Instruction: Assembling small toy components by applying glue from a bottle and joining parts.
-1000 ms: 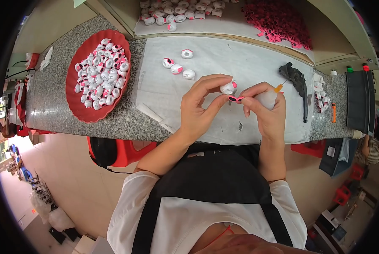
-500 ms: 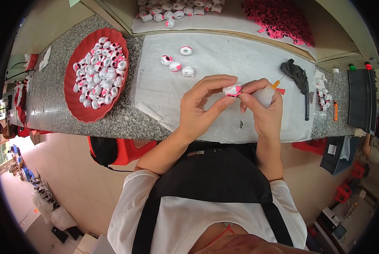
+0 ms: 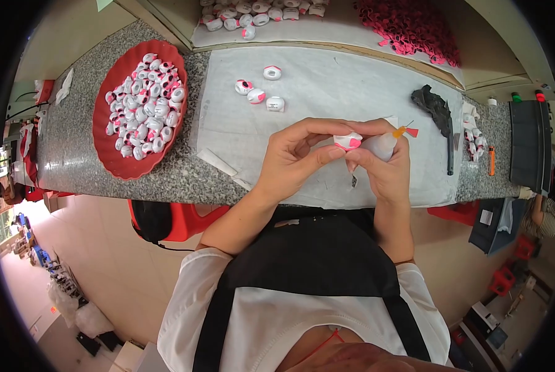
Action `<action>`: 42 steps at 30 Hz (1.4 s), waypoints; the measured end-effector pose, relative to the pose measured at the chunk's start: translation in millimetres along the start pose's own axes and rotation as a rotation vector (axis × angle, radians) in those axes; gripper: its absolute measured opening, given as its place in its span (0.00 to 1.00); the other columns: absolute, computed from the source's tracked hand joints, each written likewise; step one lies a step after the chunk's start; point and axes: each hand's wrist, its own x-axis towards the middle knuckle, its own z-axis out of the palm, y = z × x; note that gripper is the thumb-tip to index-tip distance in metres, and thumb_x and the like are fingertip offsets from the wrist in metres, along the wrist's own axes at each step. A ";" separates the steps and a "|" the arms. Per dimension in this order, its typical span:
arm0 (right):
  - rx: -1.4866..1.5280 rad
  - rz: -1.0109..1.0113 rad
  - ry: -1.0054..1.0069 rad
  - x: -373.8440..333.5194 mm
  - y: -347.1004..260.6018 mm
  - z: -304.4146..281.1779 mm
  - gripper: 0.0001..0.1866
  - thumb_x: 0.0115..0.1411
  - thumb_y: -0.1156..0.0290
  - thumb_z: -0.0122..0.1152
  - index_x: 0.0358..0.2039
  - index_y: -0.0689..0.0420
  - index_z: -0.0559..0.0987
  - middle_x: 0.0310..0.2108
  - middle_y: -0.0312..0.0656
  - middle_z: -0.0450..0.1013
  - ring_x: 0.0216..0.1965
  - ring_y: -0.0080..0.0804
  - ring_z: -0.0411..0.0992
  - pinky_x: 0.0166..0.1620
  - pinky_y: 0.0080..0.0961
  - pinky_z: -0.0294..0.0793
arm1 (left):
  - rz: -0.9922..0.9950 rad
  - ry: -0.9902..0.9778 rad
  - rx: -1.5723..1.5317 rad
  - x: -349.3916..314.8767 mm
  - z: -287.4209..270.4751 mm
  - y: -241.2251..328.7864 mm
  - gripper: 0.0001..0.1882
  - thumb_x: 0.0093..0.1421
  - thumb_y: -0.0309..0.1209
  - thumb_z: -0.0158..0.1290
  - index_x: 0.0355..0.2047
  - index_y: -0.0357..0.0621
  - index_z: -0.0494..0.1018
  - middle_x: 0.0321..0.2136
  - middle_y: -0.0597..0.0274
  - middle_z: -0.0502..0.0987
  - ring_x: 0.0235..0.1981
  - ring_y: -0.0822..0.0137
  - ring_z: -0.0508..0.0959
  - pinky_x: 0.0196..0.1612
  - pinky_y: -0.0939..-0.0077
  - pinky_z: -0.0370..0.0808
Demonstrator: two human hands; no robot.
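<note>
Between the thumb and fingers of my left hand (image 3: 299,149) is a small white plastic piece with a pink part on it (image 3: 348,142). My right hand (image 3: 386,164) holds a translucent squeeze bottle (image 3: 381,146) in its palm, its orange needle tip (image 3: 402,131) pointing up and to the right. The thumb and fingertips of that hand also press at the right side of the white piece. Several similar white and pink pieces (image 3: 275,103) lie on the white sheet (image 3: 327,80) beyond my left hand.
A red scalloped bowl (image 3: 103,139) full of such pieces stands at the left. On the shelf behind are more white pieces (image 3: 260,19) and a heap of pink parts (image 3: 407,31). Black crumpled material (image 3: 431,105), an orange tool (image 3: 491,162) and a dark bin (image 3: 528,149) are at the right.
The piece in my fingers has come slightly nearer and turned, with its pink part now facing up. My right fingers have straightened along its far side, and the bottle has tilted.
</note>
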 end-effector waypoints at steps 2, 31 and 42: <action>0.004 -0.012 -0.007 -0.3 0.7 -0.5 0.14 0.39 0.80 0.59 0.31 0.65 0.72 0.21 0.38 0.67 0.18 0.17 0.62 0.20 0.11 0.62 | 0.007 0.006 0.032 -1.2 0.5 0.4 0.11 0.47 0.20 0.48 0.34 0.34 0.67 0.35 0.54 0.69 0.38 0.68 0.68 0.43 0.75 0.64; -0.028 0.024 0.021 -5.7 1.2 -1.5 0.15 0.40 0.83 0.53 0.33 0.66 0.69 0.22 0.43 0.68 0.17 0.24 0.65 0.18 0.16 0.63 | 0.012 -0.014 0.193 -1.9 -0.6 3.1 0.12 0.47 0.20 0.48 0.35 0.36 0.68 0.34 0.59 0.70 0.37 0.71 0.69 0.42 0.79 0.64; 0.015 -0.002 0.055 -6.0 2.9 4.8 0.13 0.41 0.82 0.52 0.31 0.64 0.70 0.22 0.43 0.67 0.16 0.24 0.64 0.17 0.16 0.63 | 0.028 0.025 0.188 -3.1 0.1 1.0 0.12 0.47 0.20 0.49 0.34 0.34 0.67 0.32 0.58 0.71 0.36 0.71 0.70 0.41 0.79 0.65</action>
